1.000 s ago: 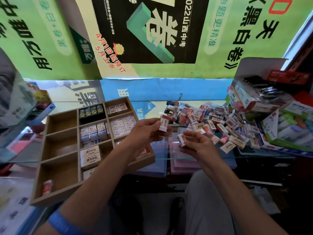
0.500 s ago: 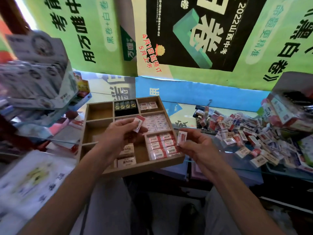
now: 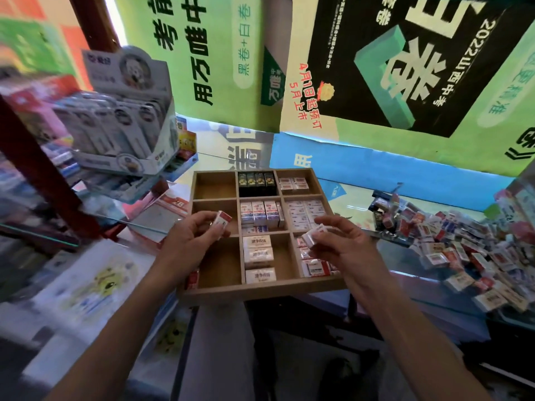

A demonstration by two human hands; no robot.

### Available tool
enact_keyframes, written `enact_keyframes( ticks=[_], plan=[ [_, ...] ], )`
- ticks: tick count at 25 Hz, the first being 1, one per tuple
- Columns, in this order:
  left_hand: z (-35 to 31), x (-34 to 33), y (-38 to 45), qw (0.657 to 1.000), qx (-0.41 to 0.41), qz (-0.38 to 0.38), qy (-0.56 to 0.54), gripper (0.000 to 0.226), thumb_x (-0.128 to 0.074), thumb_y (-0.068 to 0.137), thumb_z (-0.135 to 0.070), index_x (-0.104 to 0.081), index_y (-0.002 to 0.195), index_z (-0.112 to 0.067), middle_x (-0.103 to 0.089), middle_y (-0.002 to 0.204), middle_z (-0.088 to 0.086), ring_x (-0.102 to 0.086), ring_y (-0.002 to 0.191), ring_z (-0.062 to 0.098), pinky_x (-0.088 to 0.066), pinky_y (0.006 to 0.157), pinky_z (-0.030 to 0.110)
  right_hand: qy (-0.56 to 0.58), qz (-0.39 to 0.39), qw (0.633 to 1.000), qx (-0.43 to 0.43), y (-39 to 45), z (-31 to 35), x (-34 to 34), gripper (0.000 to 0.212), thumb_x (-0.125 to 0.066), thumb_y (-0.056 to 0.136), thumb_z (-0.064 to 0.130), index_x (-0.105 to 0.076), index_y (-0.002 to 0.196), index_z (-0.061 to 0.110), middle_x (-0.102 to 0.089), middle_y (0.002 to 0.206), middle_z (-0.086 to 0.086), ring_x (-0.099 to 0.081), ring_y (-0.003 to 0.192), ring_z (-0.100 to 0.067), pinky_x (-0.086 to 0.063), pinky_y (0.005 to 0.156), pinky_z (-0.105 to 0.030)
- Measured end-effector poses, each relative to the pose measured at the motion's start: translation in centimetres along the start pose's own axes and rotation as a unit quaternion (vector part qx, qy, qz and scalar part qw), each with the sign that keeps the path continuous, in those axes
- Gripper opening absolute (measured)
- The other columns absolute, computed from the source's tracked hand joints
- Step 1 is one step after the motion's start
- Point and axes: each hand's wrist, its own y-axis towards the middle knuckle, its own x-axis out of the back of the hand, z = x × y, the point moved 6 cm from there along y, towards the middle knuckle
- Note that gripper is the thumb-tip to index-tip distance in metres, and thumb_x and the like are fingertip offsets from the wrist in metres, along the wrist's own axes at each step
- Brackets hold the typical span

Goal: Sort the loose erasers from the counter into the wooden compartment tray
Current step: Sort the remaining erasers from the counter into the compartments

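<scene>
Left hand (image 3: pixel 188 241) pinches a red-and-white eraser (image 3: pixel 223 219) over the wooden compartment tray (image 3: pixel 260 287), left column | right hand (image 3: pixel 344 244) grips a white eraser (image 3: pixel 314 235) above the near-right compartment | loose eraser pile (image 3: pixel 457 241) on the glass counter (image 3: pixel 405 256), right of tray

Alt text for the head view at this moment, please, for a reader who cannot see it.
Over a wooden compartment tray, the left hand pinches a red-and-white eraser and the right hand pinches another eraser. Most tray compartments hold boxed erasers; the loose pile lies on the glass counter to the right.
</scene>
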Motion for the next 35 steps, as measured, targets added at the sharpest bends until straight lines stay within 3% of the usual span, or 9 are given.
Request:
enact_keyframes(
  ticks=[3,7,13,18,22,24,29,35],
  plan=[
    [0.4,-0.2,0.0,1.000,-0.019,-0.010,-0.003,0.025,-0.055,0.096,-0.036,-0.063,0.119,-0.029,-0.072,0.102,-0.011,-0.066,0.097,0.005,-0.054,0.088,0.040,0.012,-0.040,0.999,0.003,0.1,0.4,0.9,0.016,-0.071,0.079,-0.003,-0.064,0.089,0.007,-0.073,0.092,-0.019,-0.068,0.074,-0.030,-0.061,0.061,-0.032],
    [0.6,-0.4,-0.1,0.999,-0.023,-0.024,0.007,0.028,-0.055,0.096,-0.039,-0.062,0.121,-0.030,-0.071,0.104,-0.011,-0.065,0.100,0.007,-0.055,0.087,0.042,-0.016,-0.088,0.996,0.029,0.3,1.2,2.9,0.015,-0.074,0.078,0.000,-0.062,0.080,0.008,-0.072,0.077,-0.009,-0.069,0.064,-0.021,-0.055,0.052,-0.028],
    [0.4,-0.6,-0.3,0.999,-0.016,-0.027,-0.020,0.027,-0.053,0.098,-0.034,-0.062,0.122,-0.025,-0.072,0.102,-0.009,-0.064,0.102,0.012,-0.052,0.090,0.042,-0.174,-0.023,0.984,0.028,0.5,1.1,2.9,0.022,-0.070,0.084,0.000,-0.071,0.100,0.015,-0.075,0.097,-0.004,-0.073,0.084,-0.020,-0.059,0.071,-0.033],
    [0.3,-0.2,-0.5,0.997,0.008,0.008,-0.072,0.021,-0.052,0.099,-0.028,-0.067,0.114,-0.025,-0.071,0.100,-0.010,-0.063,0.102,0.012,-0.051,0.090,0.040,-0.151,0.009,0.988,0.025,0.6,0.1,2.0,0.025,-0.067,0.086,-0.003,-0.070,0.102,0.014,-0.074,0.100,-0.007,-0.073,0.086,-0.022,-0.058,0.069,-0.028],
    [0.2,0.4,-0.6,0.998,0.010,-0.002,-0.065,0.016,-0.059,0.094,-0.030,-0.064,0.106,-0.039,-0.065,0.106,-0.010,-0.061,0.102,0.012,-0.052,0.083,0.031,-0.144,0.004,0.989,0.020,0.6,-0.3,1.6,0.025,-0.064,0.088,-0.001,-0.071,0.103,0.018,-0.074,0.103,-0.004,-0.072,0.090,-0.023,-0.059,0.077,-0.037],
    [-0.5,0.3,-0.4,0.999,0.005,0.002,-0.046,0.020,-0.064,0.091,-0.026,-0.063,0.107,-0.038,-0.067,0.102,-0.010,-0.064,0.097,0.010,-0.055,0.082,0.031,-0.122,-0.014,0.992,0.013,0.8,-0.2,1.9,0.024,-0.062,0.090,0.000,-0.071,0.103,0.017,-0.074,0.103,-0.003,-0.072,0.090,-0.024,-0.059,0.075,-0.038],
    [-4.2,-2.9,0.1,0.996,-0.051,0.060,-0.034,0.024,-0.074,0.082,-0.021,-0.066,0.103,-0.031,-0.071,0.097,-0.013,-0.069,0.091,0.001,-0.057,0.069,0.018,-0.090,-0.070,0.993,0.030,0.4,0.4,3.5,0.021,-0.057,0.091,0.001,-0.070,0.102,0.014,-0.075,0.094,-0.004,-0.071,0.074,-0.017,-0.053,0.056,-0.026],
    [-8.3,-11.9,0.0,0.976,-0.139,0.161,0.049,0.022,-0.076,0.083,-0.021,-0.071,0.104,-0.022,-0.071,0.092,-0.012,-0.067,0.082,-0.001,-0.058,0.075,0.020,-0.070,-0.116,0.989,0.065,-0.4,1.3,5.9,0.020,-0.054,0.092,-0.002,-0.067,0.095,0.012,-0.069,0.082,-0.003,-0.063,0.064,-0.018,-0.053,0.056,-0.031]
  ],
)
